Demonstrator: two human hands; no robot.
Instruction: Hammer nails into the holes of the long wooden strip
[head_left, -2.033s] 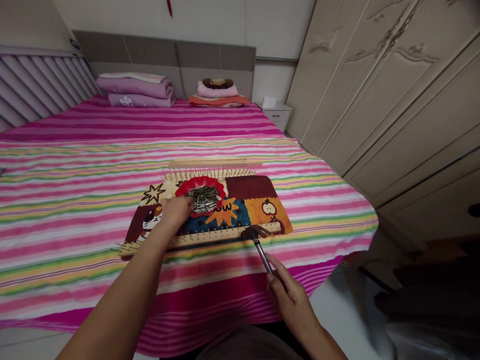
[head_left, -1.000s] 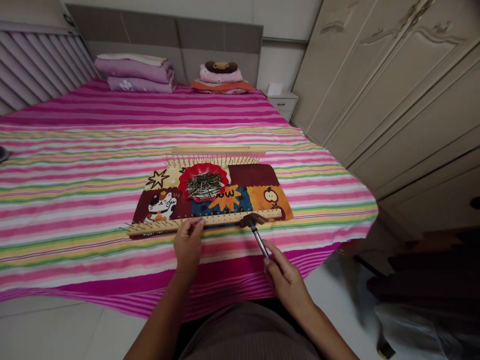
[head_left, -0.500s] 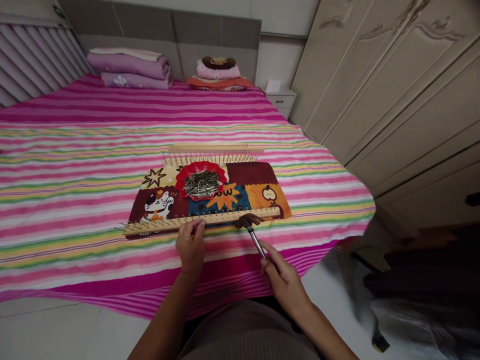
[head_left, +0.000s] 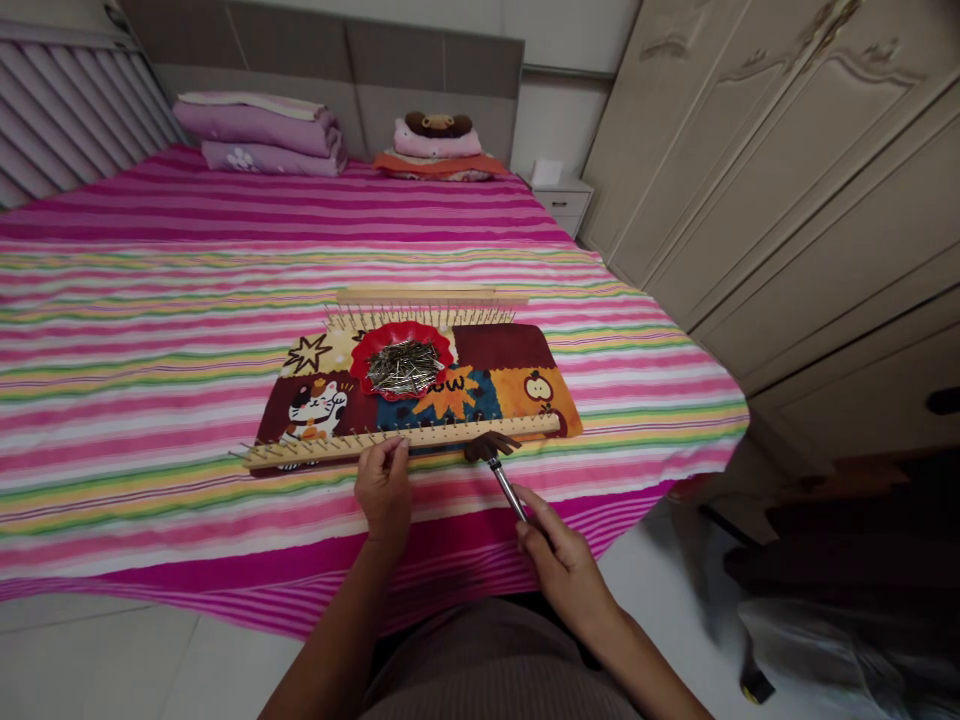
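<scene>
My right hand (head_left: 559, 560) is wrapped around the metal handle of a claw hammer (head_left: 506, 485), whose dark head is close to the near wooden strip (head_left: 442, 434). At that strip's front edge, my left hand (head_left: 384, 492) has thumb and finger pinched together, apparently on a nail mostly hidden by the fingertips. A row of nails stands along the strip, long and slanting at the left, shorter at the right. Behind it, a red scalloped bowl (head_left: 362, 378) holds a heap of loose nails (head_left: 405, 367).
Beneath lies a patterned mat (head_left: 502, 348) on a striped bedspread (head_left: 150, 370). A nail-studded strip (head_left: 420, 320) and a plain wooden bar (head_left: 435, 296) lie beyond. Folded bedding (head_left: 262, 135) sits by the headboard; a wardrobe (head_left: 750, 180) stands right.
The hammer and my right hand have shifted slightly left. My left hand stays pinched at nearly the same spot on the strip.
</scene>
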